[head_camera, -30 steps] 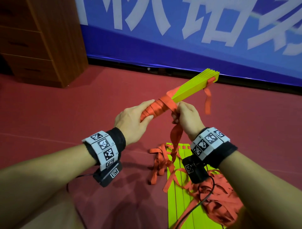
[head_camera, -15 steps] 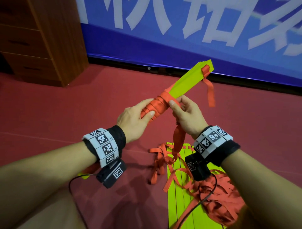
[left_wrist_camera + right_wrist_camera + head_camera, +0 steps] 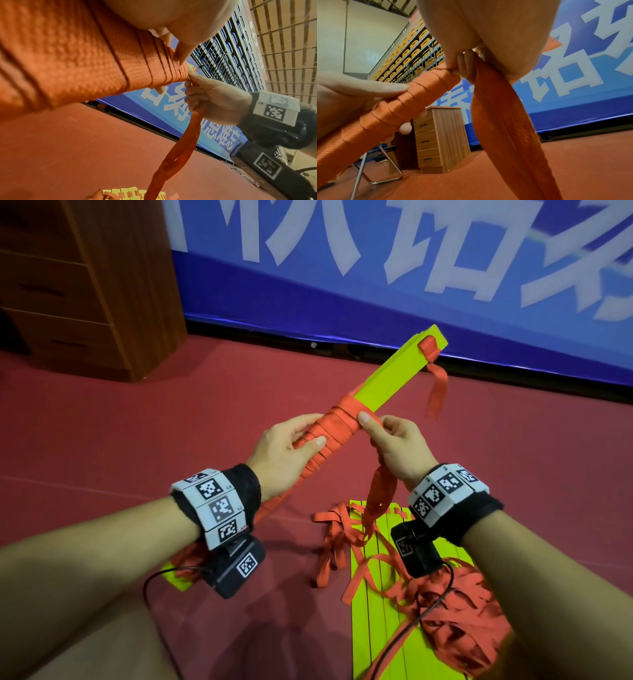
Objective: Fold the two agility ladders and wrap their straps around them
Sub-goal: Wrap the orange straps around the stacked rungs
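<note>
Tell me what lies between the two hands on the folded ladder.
Head view: between the left hand and right hand, a short stretch of the folded ladder covered in wound orange strap; no bare yellow shows there.

The folded ladder slants from lower left up to the far right, above the floor. The left hand grips its wrapped middle; the right hand, just right, pinches the strap hanging down. The second ladder lies on the floor beneath the right wrist. A cabinet stands far left, a banner behind.
</note>
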